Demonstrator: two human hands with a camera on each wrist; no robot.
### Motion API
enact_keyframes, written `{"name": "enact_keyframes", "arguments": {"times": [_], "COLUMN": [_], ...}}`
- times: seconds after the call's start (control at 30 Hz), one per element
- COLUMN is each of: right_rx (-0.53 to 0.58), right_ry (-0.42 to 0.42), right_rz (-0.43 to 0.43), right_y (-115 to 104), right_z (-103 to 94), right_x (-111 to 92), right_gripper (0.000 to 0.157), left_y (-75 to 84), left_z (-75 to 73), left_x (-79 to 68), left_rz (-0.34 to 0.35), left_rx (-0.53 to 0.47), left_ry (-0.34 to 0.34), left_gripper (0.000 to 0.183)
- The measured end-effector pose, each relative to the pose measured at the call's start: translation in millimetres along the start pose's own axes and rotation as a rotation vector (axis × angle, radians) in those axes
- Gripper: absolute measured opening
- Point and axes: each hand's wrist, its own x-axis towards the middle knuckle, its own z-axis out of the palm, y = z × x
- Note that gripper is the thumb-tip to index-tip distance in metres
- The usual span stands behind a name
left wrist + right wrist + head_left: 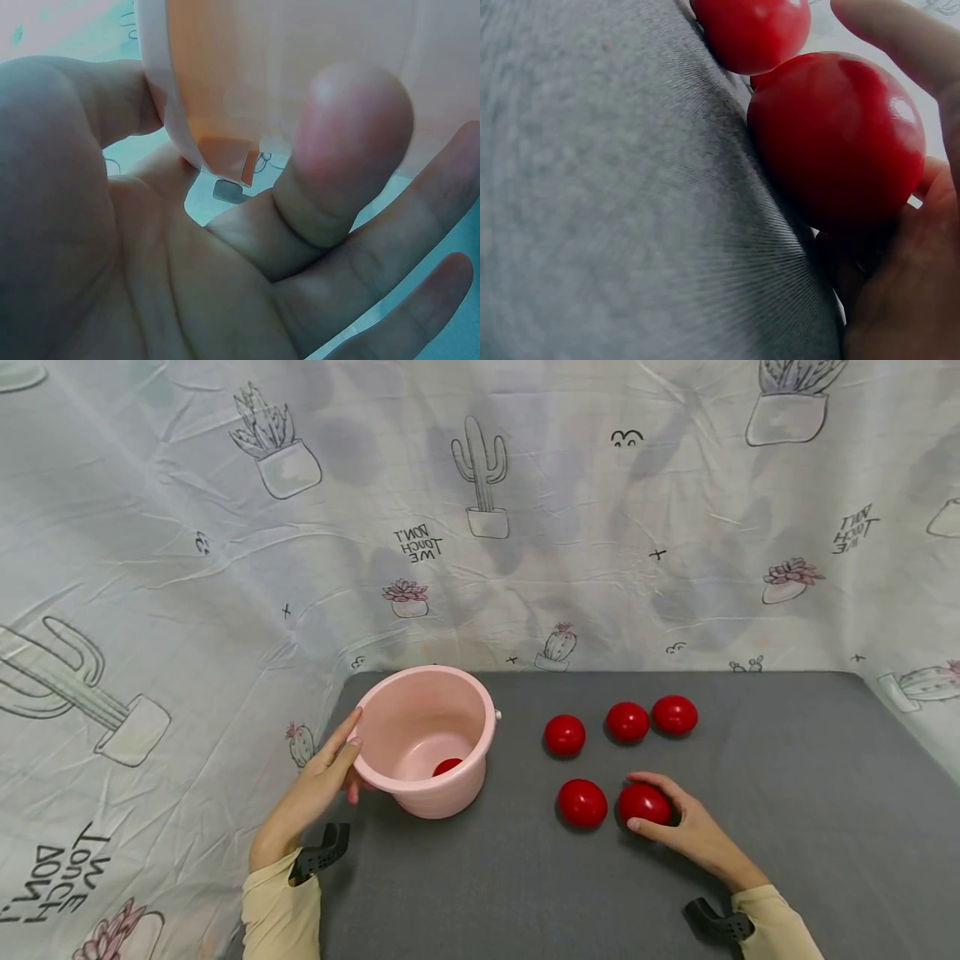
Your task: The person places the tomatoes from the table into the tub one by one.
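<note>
A pink bucket (442,800) stands tilted on the left of the table, its mouth facing up and toward me. My left hand (324,783) grips its rim on the left side, and the left wrist view shows the rim between thumb and fingers. Inside the bucket lies one glossy red ball (447,766), mostly hidden by the near wall. Farther right, my right hand (693,833) curls its thumb and fingers around another red ball (645,804), which sits at the table surface. Just left of that one rests a separate red ball (582,803).
Behind the right hand, three more red balls sit in a loose row: one ball (565,736) at left, a middle ball (627,722) and a right ball (675,716). A cactus-print curtain (570,510) hangs behind and left of the grey table (480,893).
</note>
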Motion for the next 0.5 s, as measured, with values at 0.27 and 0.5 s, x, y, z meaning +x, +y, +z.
{"name": "enact_keyframes", "arguments": {"times": [0.27, 0.5], "right_rx": [0.0, -0.004], "right_ry": [-0.01, -0.001], "right_rz": [-0.002, -0.015], "right_y": [-0.9, -0.7], "right_z": [-0.1, 0.9], "right_x": [-1.4, -0.2], "right_gripper": [0.065, 0.074], "left_y": [3.1, 5.6], "left_z": [-0.8, -1.8], "left_x": [0.2, -0.6], "left_rz": [-0.012, -0.05], "left_rx": [0.011, -0.034], "left_ry": [-0.002, -0.014], "left_gripper": [0.057, 0.059]}}
